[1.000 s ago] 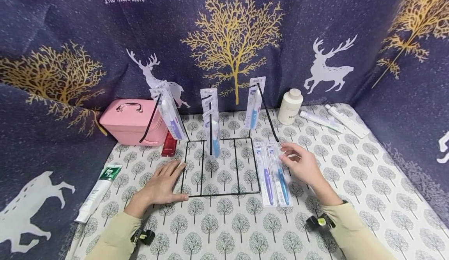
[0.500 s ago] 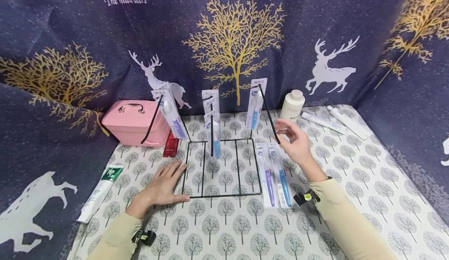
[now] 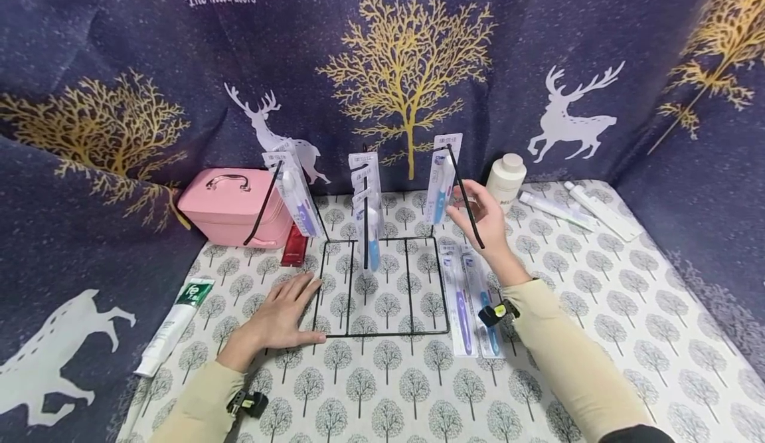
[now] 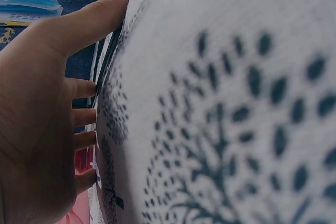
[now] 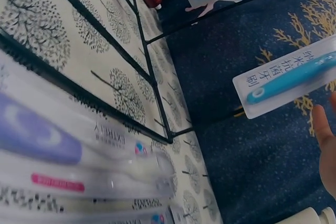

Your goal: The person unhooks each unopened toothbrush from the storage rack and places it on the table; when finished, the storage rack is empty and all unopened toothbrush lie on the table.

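My left hand (image 3: 277, 317) lies spread on the patterned cloth, its thumb and fingers at the left side of a black wire rack (image 3: 388, 335). In the left wrist view the left hand (image 4: 37, 103) holds nothing. Up at the rack's right hook, my right hand (image 3: 491, 224) has bent fingers beside a hanging packaged blue toothbrush (image 3: 441, 194). In the right wrist view, the right hand (image 5: 328, 156) is mostly cut off, just below that blue toothbrush pack (image 5: 289, 80); contact cannot be told. A purple toothbrush pack (image 3: 463, 317) and another blue toothbrush pack (image 3: 493, 345) lie right of the rack.
More toothbrush packs hang on the left hook (image 3: 299, 207) and middle hook (image 3: 366, 230). Behind stand a pink case (image 3: 233, 207) and a cream bottle (image 3: 506, 180). A red packet (image 3: 294, 247), a green-white tube (image 3: 176, 323) and white tubes (image 3: 558, 210) lie around.
My right hand has moved up and away from the packs on the cloth, past the right hook's tip, to the hanging blue toothbrush pack. The left hand stays put.
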`<state>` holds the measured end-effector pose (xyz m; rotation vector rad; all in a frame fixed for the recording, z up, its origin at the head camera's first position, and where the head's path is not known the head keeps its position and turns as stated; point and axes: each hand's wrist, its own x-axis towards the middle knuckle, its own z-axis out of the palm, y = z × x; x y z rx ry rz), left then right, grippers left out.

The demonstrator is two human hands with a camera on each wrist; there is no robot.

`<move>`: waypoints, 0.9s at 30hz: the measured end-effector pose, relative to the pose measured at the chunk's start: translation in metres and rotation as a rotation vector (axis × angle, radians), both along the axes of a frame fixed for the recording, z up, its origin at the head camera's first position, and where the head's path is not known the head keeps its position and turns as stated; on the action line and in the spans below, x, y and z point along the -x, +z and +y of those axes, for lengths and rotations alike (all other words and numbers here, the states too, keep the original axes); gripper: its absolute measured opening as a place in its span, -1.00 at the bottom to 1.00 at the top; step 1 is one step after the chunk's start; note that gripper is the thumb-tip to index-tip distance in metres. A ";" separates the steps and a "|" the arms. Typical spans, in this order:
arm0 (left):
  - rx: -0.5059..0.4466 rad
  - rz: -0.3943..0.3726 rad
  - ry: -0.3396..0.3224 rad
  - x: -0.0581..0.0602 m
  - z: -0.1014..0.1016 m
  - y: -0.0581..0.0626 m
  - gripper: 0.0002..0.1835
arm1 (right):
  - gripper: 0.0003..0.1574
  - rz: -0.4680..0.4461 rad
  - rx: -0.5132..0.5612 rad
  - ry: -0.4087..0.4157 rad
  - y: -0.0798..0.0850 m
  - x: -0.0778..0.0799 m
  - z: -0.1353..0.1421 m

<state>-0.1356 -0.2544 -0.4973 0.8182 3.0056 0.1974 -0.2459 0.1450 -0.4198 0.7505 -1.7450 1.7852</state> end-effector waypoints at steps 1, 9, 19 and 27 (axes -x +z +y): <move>0.000 0.002 -0.002 0.000 0.000 0.001 0.18 | -0.38 -0.004 -0.005 -0.001 0.001 0.000 -0.001; 0.010 -0.033 0.020 0.000 0.000 0.001 0.19 | -0.42 -0.048 0.034 0.014 0.000 0.005 -0.013; -0.005 -0.018 0.015 0.000 0.000 -0.001 0.19 | -0.53 -0.154 -0.014 -0.057 -0.005 0.004 -0.020; 0.002 -0.011 0.010 0.000 0.000 0.000 0.19 | -0.36 -0.147 0.041 0.010 0.000 -0.009 -0.024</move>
